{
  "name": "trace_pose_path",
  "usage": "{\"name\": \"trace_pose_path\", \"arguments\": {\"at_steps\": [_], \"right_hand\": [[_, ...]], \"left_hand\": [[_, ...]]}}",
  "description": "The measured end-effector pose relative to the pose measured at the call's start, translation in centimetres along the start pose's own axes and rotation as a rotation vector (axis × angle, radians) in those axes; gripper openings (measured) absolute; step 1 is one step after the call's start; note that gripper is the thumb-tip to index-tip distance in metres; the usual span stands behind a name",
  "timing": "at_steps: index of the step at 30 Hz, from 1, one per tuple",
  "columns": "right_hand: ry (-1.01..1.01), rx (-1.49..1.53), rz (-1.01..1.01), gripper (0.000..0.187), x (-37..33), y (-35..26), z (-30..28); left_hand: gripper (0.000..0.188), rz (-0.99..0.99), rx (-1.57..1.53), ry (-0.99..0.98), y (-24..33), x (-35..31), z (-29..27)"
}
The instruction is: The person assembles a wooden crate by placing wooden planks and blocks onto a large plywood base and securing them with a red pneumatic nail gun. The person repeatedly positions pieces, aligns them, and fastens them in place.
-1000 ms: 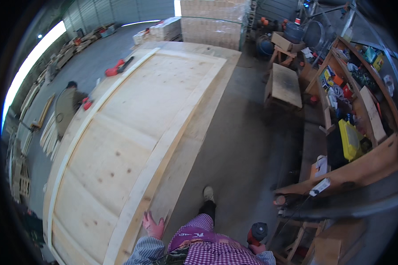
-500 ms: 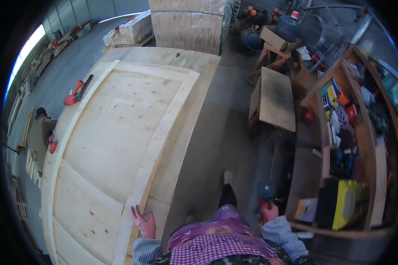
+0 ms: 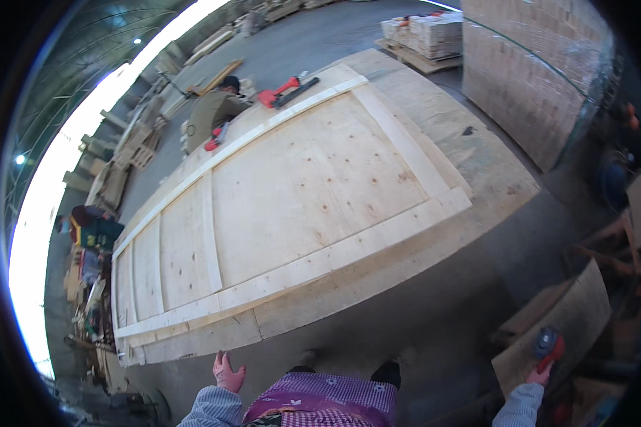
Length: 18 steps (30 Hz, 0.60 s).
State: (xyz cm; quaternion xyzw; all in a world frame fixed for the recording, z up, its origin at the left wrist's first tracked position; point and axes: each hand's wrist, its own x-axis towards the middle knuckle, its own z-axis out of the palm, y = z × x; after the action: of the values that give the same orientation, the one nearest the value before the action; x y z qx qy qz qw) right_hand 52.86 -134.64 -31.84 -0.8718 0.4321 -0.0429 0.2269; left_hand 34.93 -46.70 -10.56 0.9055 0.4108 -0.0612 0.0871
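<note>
1. Head view: I look down on a large wooden panel [image 3: 292,206] framed with pale battens. It fills the middle of the picture, lying flat on a wider board platform [image 3: 470,153].
2. Its long axis runs from 8 o'clock, low at the left, up to 1 o'clock, near the stacked timber blocks [image 3: 424,32]. The narrow ends face those 2 directions.
3. Its near long edge runs along 6 to 4 o'clock. Below that edge I see a strip of grey concrete floor [image 3: 434,334], open room where I stand.
4. My left hand [image 3: 228,371] is at 6 o'clock, just left of my body. The fingers are spread and released, holding nothing. It sits just off the near edge of the platform; I cannot tell whether it touches the wood.
5. My right hand [image 3: 541,370] is at 5 o'clock, well apart from the panel. It is clenched around a red and black power tool [image 3: 547,345], held up over a loose sheet of board [image 3: 570,320].
6. At 11 o'clock another person [image 3: 214,110] bends at the far long edge of the panel, with a small red tool [image 3: 214,139] beside them. A red nail gun [image 3: 285,89] lies on the panel's far corner at 12 o'clock.
7. At 2 o'clock a tall stack of wood [image 3: 534,78] closes off the right side. At 9 o'clock there is timber clutter [image 3: 92,263] by the bright opening.
</note>
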Motion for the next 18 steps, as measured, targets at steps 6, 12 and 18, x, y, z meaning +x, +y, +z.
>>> {"name": "trace_pose_path", "arguments": {"at_steps": [6, 12, 18], "right_hand": [[-0.043, -0.247, 0.021, 0.085, 9.3, 8.1, 4.3], [-0.002, -0.444, 0.065, 0.072, 10.7, 8.1, 4.9], [0.454, -0.501, -0.185, 0.059, 5.9, -8.7, 4.4]], "left_hand": [[0.073, -0.206, 0.167, -0.100, 0.6, -4.9, -1.8], [0.072, -0.218, 0.188, -0.210, 0.3, -6.7, -1.3], [0.068, -0.260, -0.143, -0.210, -1.7, -6.1, 1.2]]}}
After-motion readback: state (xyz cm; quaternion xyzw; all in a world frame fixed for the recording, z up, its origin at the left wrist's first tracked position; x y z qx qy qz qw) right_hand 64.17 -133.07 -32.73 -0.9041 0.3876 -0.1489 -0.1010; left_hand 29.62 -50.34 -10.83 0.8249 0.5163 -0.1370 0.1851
